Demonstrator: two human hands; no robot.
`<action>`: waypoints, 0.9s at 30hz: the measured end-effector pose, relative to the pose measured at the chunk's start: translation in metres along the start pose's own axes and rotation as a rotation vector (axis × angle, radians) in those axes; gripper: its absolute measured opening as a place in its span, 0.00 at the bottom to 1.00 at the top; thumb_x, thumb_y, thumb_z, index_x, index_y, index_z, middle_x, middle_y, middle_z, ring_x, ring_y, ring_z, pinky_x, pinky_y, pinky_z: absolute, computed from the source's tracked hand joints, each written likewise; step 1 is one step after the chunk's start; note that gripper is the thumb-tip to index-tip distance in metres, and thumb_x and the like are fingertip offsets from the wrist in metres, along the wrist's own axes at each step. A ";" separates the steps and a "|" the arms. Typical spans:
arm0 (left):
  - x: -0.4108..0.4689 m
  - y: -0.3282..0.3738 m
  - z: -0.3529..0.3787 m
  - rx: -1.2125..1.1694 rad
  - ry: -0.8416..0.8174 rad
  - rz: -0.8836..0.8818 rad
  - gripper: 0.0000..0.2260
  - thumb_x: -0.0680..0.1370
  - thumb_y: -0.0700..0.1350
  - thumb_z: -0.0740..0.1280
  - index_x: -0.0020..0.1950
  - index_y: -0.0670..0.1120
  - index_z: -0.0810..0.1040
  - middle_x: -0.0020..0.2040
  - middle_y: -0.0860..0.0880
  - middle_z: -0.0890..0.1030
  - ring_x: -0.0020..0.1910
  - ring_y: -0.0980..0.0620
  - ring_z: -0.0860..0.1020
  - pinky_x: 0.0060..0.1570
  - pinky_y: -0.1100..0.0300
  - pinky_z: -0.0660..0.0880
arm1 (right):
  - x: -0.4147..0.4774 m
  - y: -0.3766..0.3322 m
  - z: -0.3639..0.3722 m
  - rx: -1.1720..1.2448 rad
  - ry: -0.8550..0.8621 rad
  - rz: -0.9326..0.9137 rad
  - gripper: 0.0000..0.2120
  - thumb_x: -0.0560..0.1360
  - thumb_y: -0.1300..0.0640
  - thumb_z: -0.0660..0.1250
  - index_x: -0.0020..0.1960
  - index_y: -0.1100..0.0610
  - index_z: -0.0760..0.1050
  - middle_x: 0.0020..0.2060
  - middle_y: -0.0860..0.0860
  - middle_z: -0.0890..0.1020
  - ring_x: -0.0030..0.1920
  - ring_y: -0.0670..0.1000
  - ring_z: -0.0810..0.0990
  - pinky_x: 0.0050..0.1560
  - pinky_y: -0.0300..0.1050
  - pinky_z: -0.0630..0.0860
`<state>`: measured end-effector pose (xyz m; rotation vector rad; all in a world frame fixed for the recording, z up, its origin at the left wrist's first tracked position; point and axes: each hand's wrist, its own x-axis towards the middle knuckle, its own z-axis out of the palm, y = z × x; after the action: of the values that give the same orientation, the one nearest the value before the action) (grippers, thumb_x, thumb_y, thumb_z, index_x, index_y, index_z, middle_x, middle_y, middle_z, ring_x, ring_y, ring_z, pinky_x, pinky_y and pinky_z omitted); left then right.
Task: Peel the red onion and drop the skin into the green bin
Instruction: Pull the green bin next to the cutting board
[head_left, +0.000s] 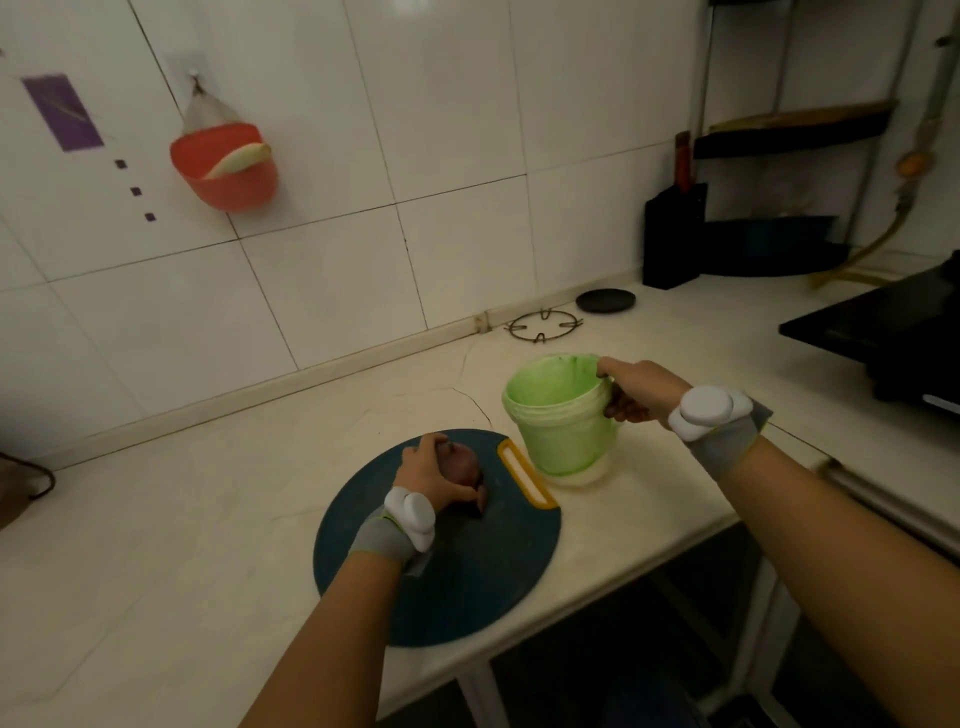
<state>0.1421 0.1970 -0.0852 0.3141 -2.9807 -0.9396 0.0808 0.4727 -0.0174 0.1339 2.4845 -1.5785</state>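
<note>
The red onion (464, 464) lies on a round dark blue cutting board (457, 577) in the middle of the counter. My left hand (427, 475) curls over the onion from the left and grips it, hiding much of it. Just right of the board stands the green bin (558, 415), a small pail lined with a green bag. My right hand (635, 391) grips the bin's right rim, thumb on top and fingers on the outer wall. Whether the bin's base touches the counter I cannot tell.
The board has a yellow handle slot (525, 473) beside the bin. Behind the bin lie a wire pot stand (543, 325) and a black lid (605, 301). A black knife block (674, 234) stands at the wall, a black stove (893, 332) at right. The counter edge runs close on the right.
</note>
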 end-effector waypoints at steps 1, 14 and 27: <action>0.000 0.000 0.000 0.009 0.003 0.001 0.39 0.63 0.47 0.79 0.69 0.50 0.62 0.66 0.42 0.65 0.63 0.42 0.69 0.63 0.52 0.70 | -0.002 0.004 -0.004 -0.008 0.000 0.007 0.19 0.74 0.46 0.60 0.40 0.63 0.75 0.33 0.58 0.80 0.32 0.53 0.75 0.37 0.42 0.71; -0.018 -0.006 0.010 -0.003 -0.044 0.081 0.36 0.65 0.48 0.78 0.66 0.52 0.62 0.64 0.43 0.66 0.60 0.44 0.70 0.61 0.53 0.70 | -0.014 0.022 -0.039 -0.160 -0.049 0.105 0.21 0.76 0.46 0.59 0.47 0.65 0.75 0.36 0.57 0.80 0.33 0.52 0.76 0.36 0.40 0.71; -0.043 -0.015 0.021 -0.434 0.171 0.115 0.35 0.64 0.47 0.78 0.65 0.51 0.64 0.62 0.49 0.69 0.58 0.50 0.70 0.59 0.54 0.72 | -0.067 -0.005 0.029 -0.127 0.184 -0.614 0.10 0.72 0.49 0.69 0.47 0.55 0.76 0.41 0.47 0.79 0.41 0.44 0.76 0.40 0.36 0.72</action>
<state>0.1861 0.2046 -0.1082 0.2004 -2.5227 -1.4213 0.1483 0.4462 -0.0111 -0.5812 2.9432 -1.6540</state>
